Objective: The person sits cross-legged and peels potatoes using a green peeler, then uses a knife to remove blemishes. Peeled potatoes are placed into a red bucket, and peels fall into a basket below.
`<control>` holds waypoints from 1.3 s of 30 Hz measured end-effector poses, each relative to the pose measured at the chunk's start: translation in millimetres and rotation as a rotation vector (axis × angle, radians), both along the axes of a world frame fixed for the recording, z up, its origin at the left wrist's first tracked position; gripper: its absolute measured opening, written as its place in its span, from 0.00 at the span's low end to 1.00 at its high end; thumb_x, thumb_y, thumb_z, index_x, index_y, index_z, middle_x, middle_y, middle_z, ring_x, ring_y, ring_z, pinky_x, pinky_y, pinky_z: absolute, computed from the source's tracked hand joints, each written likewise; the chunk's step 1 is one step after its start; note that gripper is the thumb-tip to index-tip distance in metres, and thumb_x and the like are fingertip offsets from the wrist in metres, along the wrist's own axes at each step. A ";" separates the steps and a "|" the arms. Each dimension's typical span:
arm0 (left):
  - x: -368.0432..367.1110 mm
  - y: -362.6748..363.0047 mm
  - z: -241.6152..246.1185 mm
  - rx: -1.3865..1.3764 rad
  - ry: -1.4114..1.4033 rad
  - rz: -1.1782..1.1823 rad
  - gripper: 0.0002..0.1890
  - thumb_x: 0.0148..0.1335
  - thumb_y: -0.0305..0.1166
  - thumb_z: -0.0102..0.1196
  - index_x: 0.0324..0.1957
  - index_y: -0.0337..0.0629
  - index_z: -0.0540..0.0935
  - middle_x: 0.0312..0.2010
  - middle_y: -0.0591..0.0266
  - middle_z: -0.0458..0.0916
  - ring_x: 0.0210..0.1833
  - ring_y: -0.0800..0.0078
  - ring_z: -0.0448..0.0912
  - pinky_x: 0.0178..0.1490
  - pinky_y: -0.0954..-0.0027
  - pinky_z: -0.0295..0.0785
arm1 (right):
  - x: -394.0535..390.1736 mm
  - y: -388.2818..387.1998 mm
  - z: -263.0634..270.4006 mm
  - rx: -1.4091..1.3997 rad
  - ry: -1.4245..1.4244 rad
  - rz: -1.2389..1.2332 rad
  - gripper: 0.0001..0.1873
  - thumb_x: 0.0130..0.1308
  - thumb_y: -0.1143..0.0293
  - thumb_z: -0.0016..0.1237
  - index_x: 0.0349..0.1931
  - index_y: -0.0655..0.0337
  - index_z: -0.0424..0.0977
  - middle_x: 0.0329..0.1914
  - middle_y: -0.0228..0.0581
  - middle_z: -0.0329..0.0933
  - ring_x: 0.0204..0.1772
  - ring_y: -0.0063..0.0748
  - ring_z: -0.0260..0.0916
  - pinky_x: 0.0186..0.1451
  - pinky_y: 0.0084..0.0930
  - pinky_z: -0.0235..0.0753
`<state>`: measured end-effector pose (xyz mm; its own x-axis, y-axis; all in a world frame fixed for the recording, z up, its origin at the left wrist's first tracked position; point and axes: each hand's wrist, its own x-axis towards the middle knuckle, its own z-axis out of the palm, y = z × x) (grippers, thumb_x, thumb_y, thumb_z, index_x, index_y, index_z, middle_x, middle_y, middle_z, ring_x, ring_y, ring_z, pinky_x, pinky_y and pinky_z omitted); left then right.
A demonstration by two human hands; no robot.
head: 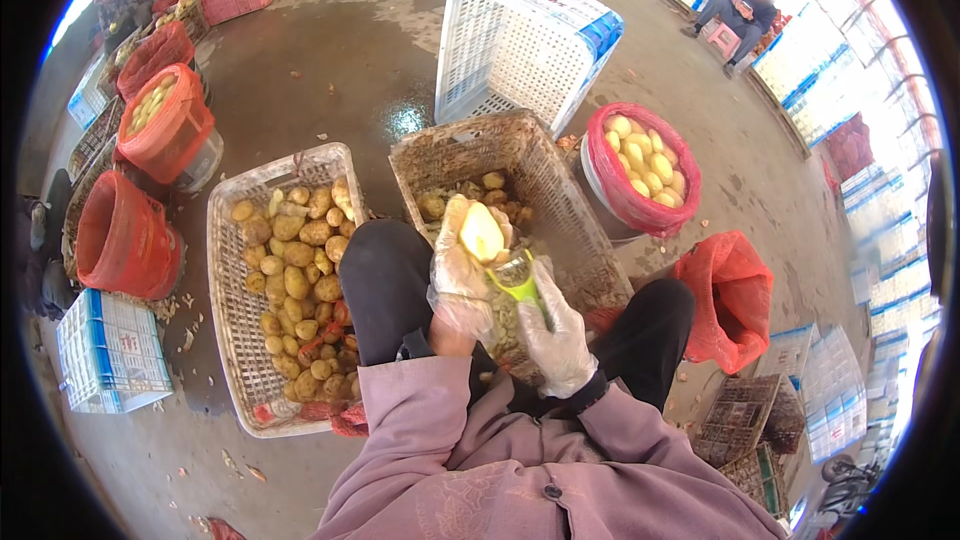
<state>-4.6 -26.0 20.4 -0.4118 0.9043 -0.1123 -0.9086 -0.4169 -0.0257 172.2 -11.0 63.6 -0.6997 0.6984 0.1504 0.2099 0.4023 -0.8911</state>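
Note:
In a clear plastic glove, my left hand (456, 270) grips a potato (481, 231) whose pale yellow flesh faces me. My right hand (555, 337), gloved too, is closed around a green Y-shaped vegetable peeler (523, 286); its head is just below the potato, and I cannot tell whether the blade touches it. Under both hands stands a dirty plastic crate (592, 255) with peelings and several unpeeled potatoes (495, 191) inside. Left of my knee, a white crate (225, 300) holds many unpeeled potatoes (296, 281). At the right, peeled potatoes (643, 157) fill a bucket lined with red mesh (686, 191).
An empty-looking white and blue crate (517, 52) lies tipped beyond the dirty one. A red mesh bag (724, 300) stands beside my right knee. More mesh-lined buckets (127, 240) line the left. A person (739, 15) sits on a pink stool at the far right.

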 end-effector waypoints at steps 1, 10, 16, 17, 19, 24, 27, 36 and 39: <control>-0.6 1.0 5.8 -0.043 -0.018 0.076 0.14 0.66 0.44 0.58 0.41 0.42 0.80 0.33 0.55 0.82 0.37 0.59 0.82 0.40 0.58 0.83 | 6.7 2.1 -11.8 -0.031 -0.051 -0.037 0.27 0.69 0.75 0.48 0.67 0.72 0.61 0.69 0.55 0.65 0.72 0.37 0.61 0.71 0.29 0.60; 12.0 6.4 10.5 -0.212 0.231 0.202 0.11 0.67 0.36 0.58 0.47 0.43 0.78 0.37 0.60 0.80 0.39 0.66 0.81 0.44 0.63 0.80 | -15.1 9.1 6.9 -0.036 0.274 0.019 0.27 0.68 0.79 0.48 0.67 0.74 0.60 0.69 0.57 0.64 0.73 0.39 0.60 0.71 0.28 0.60; 15.8 5.0 9.3 -0.198 0.223 0.216 0.12 0.66 0.36 0.58 0.45 0.39 0.79 0.38 0.57 0.82 0.38 0.62 0.82 0.43 0.62 0.81 | -17.4 7.9 9.4 0.025 0.147 0.035 0.27 0.68 0.77 0.49 0.67 0.71 0.61 0.69 0.55 0.65 0.73 0.37 0.59 0.72 0.29 0.58; 15.8 2.6 13.3 -0.263 0.244 0.214 0.12 0.66 0.37 0.58 0.44 0.39 0.79 0.37 0.57 0.82 0.37 0.62 0.82 0.42 0.62 0.82 | -12.3 6.4 6.5 0.007 0.136 0.025 0.27 0.68 0.76 0.50 0.67 0.71 0.61 0.69 0.55 0.65 0.73 0.38 0.60 0.71 0.29 0.59; 10.0 -2.0 22.7 -0.389 0.292 0.214 0.12 0.65 0.37 0.59 0.44 0.39 0.78 0.37 0.57 0.81 0.37 0.61 0.82 0.41 0.61 0.82 | 1.1 1.6 3.2 -0.045 -0.005 -0.005 0.28 0.68 0.73 0.50 0.67 0.68 0.61 0.65 0.54 0.70 0.69 0.38 0.65 0.68 0.29 0.63; 6.4 4.0 23.1 -0.206 0.109 0.203 0.12 0.65 0.38 0.60 0.43 0.41 0.78 0.36 0.57 0.80 0.38 0.58 0.81 0.40 0.56 0.83 | 26.5 7.4 -33.8 -0.101 -0.066 -0.101 0.28 0.68 0.76 0.49 0.68 0.69 0.60 0.67 0.56 0.66 0.70 0.37 0.62 0.69 0.28 0.63; 6.3 4.5 13.2 -0.270 0.069 0.173 0.12 0.65 0.37 0.60 0.42 0.40 0.77 0.36 0.57 0.80 0.39 0.58 0.81 0.40 0.54 0.83 | 20.1 9.9 -18.0 -0.085 0.093 -0.042 0.28 0.68 0.76 0.50 0.67 0.71 0.60 0.71 0.56 0.62 0.74 0.36 0.56 0.72 0.28 0.58; 8.1 4.2 9.1 -0.211 0.122 -0.020 0.16 0.67 0.44 0.56 0.41 0.40 0.78 0.32 0.50 0.82 0.34 0.57 0.83 0.37 0.59 0.82 | -5.1 21.3 3.4 0.131 0.091 0.163 0.29 0.67 0.77 0.51 0.68 0.67 0.60 0.70 0.59 0.62 0.72 0.41 0.61 0.67 0.28 0.65; 15.1 7.8 1.4 -0.257 0.135 -0.009 0.16 0.66 0.44 0.57 0.41 0.41 0.78 0.32 0.49 0.82 0.33 0.58 0.83 0.34 0.61 0.82 | 5.2 26.4 -0.1 0.116 0.049 0.177 0.29 0.67 0.78 0.51 0.68 0.66 0.60 0.70 0.58 0.63 0.72 0.40 0.62 0.66 0.26 0.66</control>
